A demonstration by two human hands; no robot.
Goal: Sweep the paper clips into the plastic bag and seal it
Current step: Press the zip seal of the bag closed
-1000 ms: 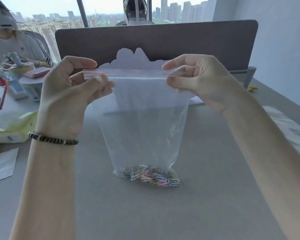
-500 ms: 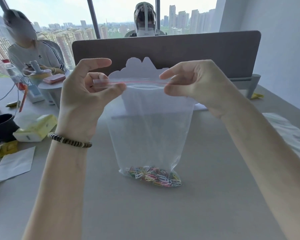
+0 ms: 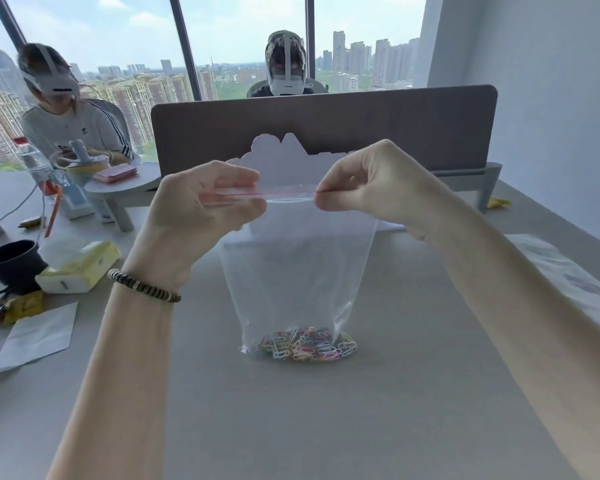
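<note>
A clear plastic bag (image 3: 297, 271) stands upright on the grey table (image 3: 326, 427), held up by its red zip strip at the top. A heap of coloured paper clips (image 3: 307, 344) lies inside at the bottom of the bag. My left hand (image 3: 201, 209) pinches the left part of the strip between thumb and fingers. My right hand (image 3: 371, 185) pinches the right end of the strip. Between the two hands the strip looks slightly parted.
A dark cup (image 3: 11, 266), a yellow tissue pack (image 3: 80, 268) and a white paper sheet (image 3: 37, 336) lie at the left. A plastic sheet (image 3: 565, 275) lies at the right. A brown divider panel (image 3: 326, 129) stands behind, with two people seated beyond.
My left hand has slid rightward along the zip strip toward my right hand, so the gap between the hands is shorter. The camera has tilted upward.
</note>
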